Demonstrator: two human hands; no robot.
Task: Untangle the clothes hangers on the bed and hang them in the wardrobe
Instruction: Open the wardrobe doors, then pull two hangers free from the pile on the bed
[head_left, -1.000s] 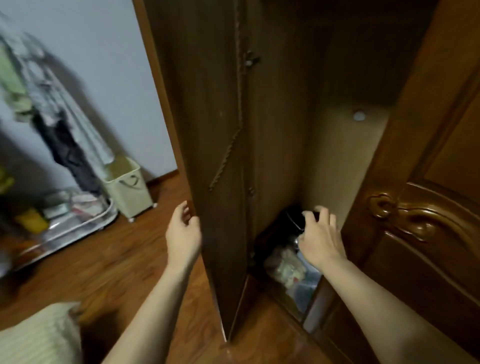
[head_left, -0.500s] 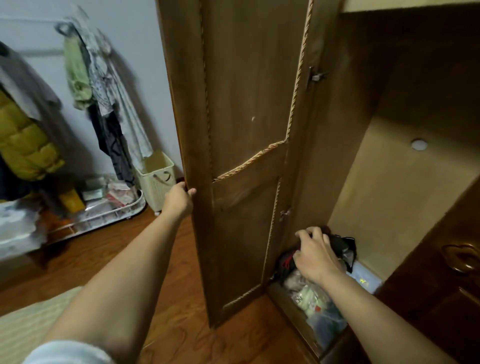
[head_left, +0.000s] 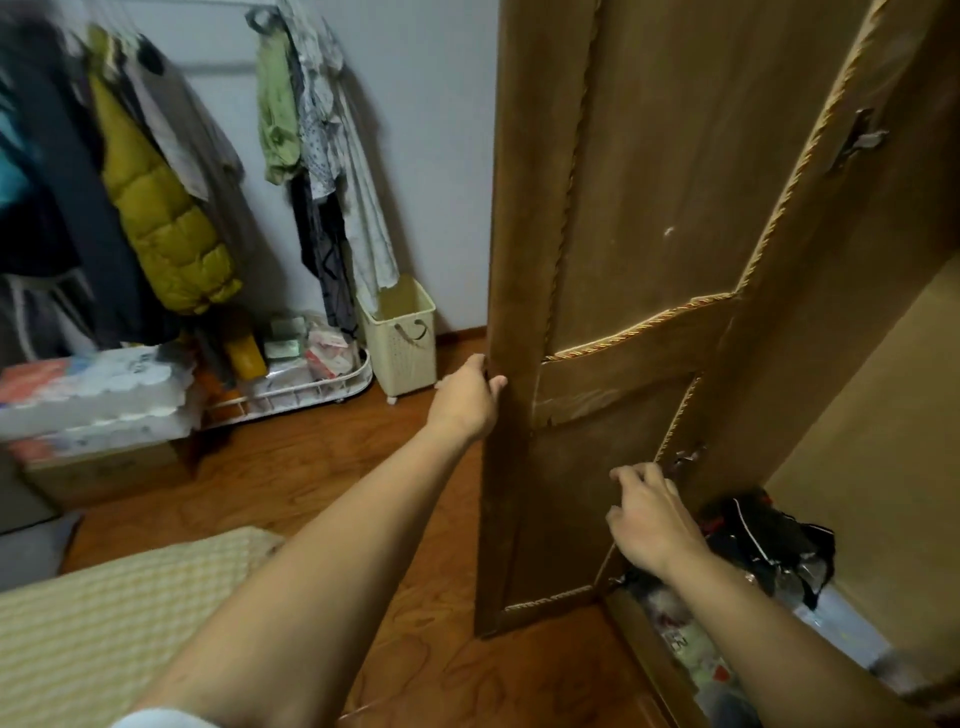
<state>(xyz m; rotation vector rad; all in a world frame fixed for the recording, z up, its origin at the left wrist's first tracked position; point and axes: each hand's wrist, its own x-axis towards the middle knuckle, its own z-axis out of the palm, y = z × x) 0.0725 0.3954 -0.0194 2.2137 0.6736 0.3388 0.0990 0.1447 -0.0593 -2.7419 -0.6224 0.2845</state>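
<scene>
left hand (head_left: 467, 397) gripped the tall brown wooden wardrobe door's (head_left: 623, 260) upright edge, while right hand (head_left: 652, 522), fingers loosely curled and empty, hung nearer the wardrobe opening.

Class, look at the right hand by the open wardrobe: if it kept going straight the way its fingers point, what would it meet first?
The right hand points up and away, toward the inner face of the wardrobe door. It would probably meet the door's lower panel near the small metal hinge first, though depth is hard to judge.
</scene>
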